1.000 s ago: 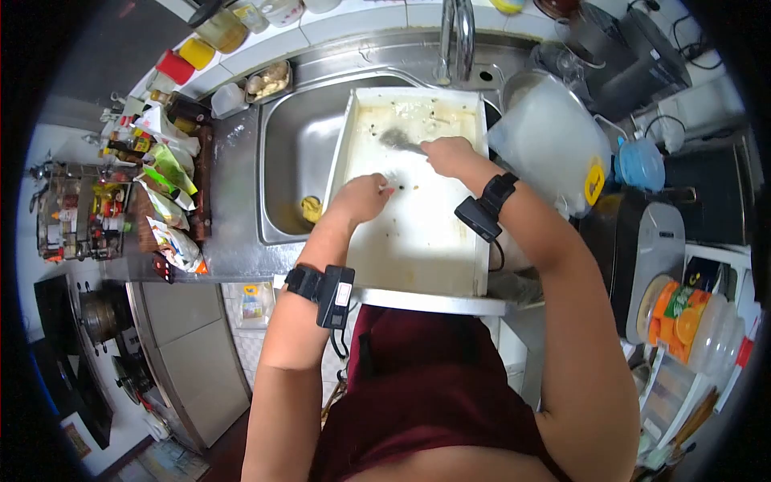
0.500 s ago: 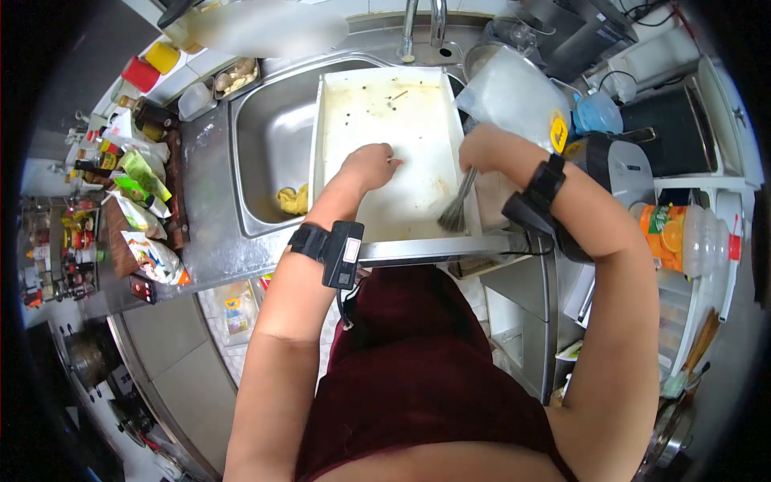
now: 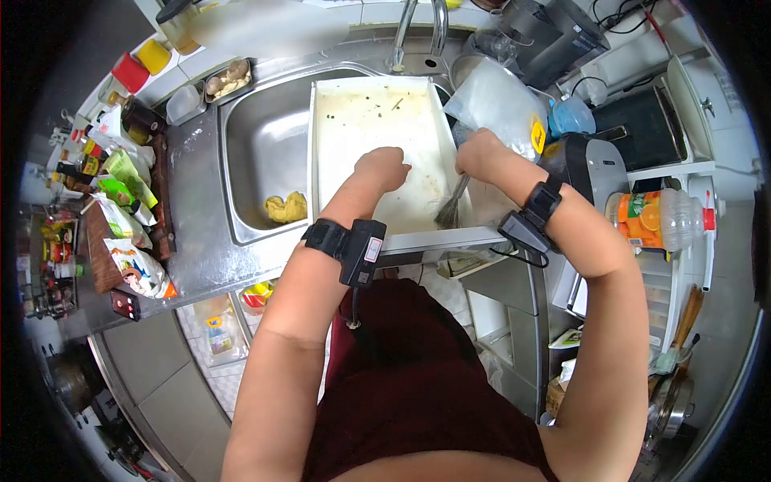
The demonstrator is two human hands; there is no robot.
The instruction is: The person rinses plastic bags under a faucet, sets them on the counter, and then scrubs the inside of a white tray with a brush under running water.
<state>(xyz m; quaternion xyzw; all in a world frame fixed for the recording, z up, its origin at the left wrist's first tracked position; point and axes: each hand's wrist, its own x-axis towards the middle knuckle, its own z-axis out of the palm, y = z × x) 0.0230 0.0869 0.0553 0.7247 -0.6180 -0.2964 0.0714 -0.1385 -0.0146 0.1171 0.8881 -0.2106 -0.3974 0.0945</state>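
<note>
A white drawer (image 3: pixel 333 169) lies across the right part of the sink, with dark specks and yellowish stains on its bottom. Fingers wrapped round its handle, my right hand (image 3: pixel 480 154) grips a brush (image 3: pixel 450 210) at the drawer's right side. The grey bristles point down against the drawer bottom, in the near right corner. My left hand (image 3: pixel 382 169) hovers over the middle of the drawer, fingers curled closed; whatever they may hold is hidden.
Left of the drawer, a yellow cloth (image 3: pixel 286 208) lies in the sink basin (image 3: pixel 265 153). Beyond stands the faucet (image 3: pixel 399 48). A clear plastic bag (image 3: pixel 499 104) is at the right. Bottles and food bags (image 3: pixel 138 269) line the left counter.
The view has shifted slightly. My left hand has moved a little to the right over the drawer. My right hand still has the brush at the near right corner.
</note>
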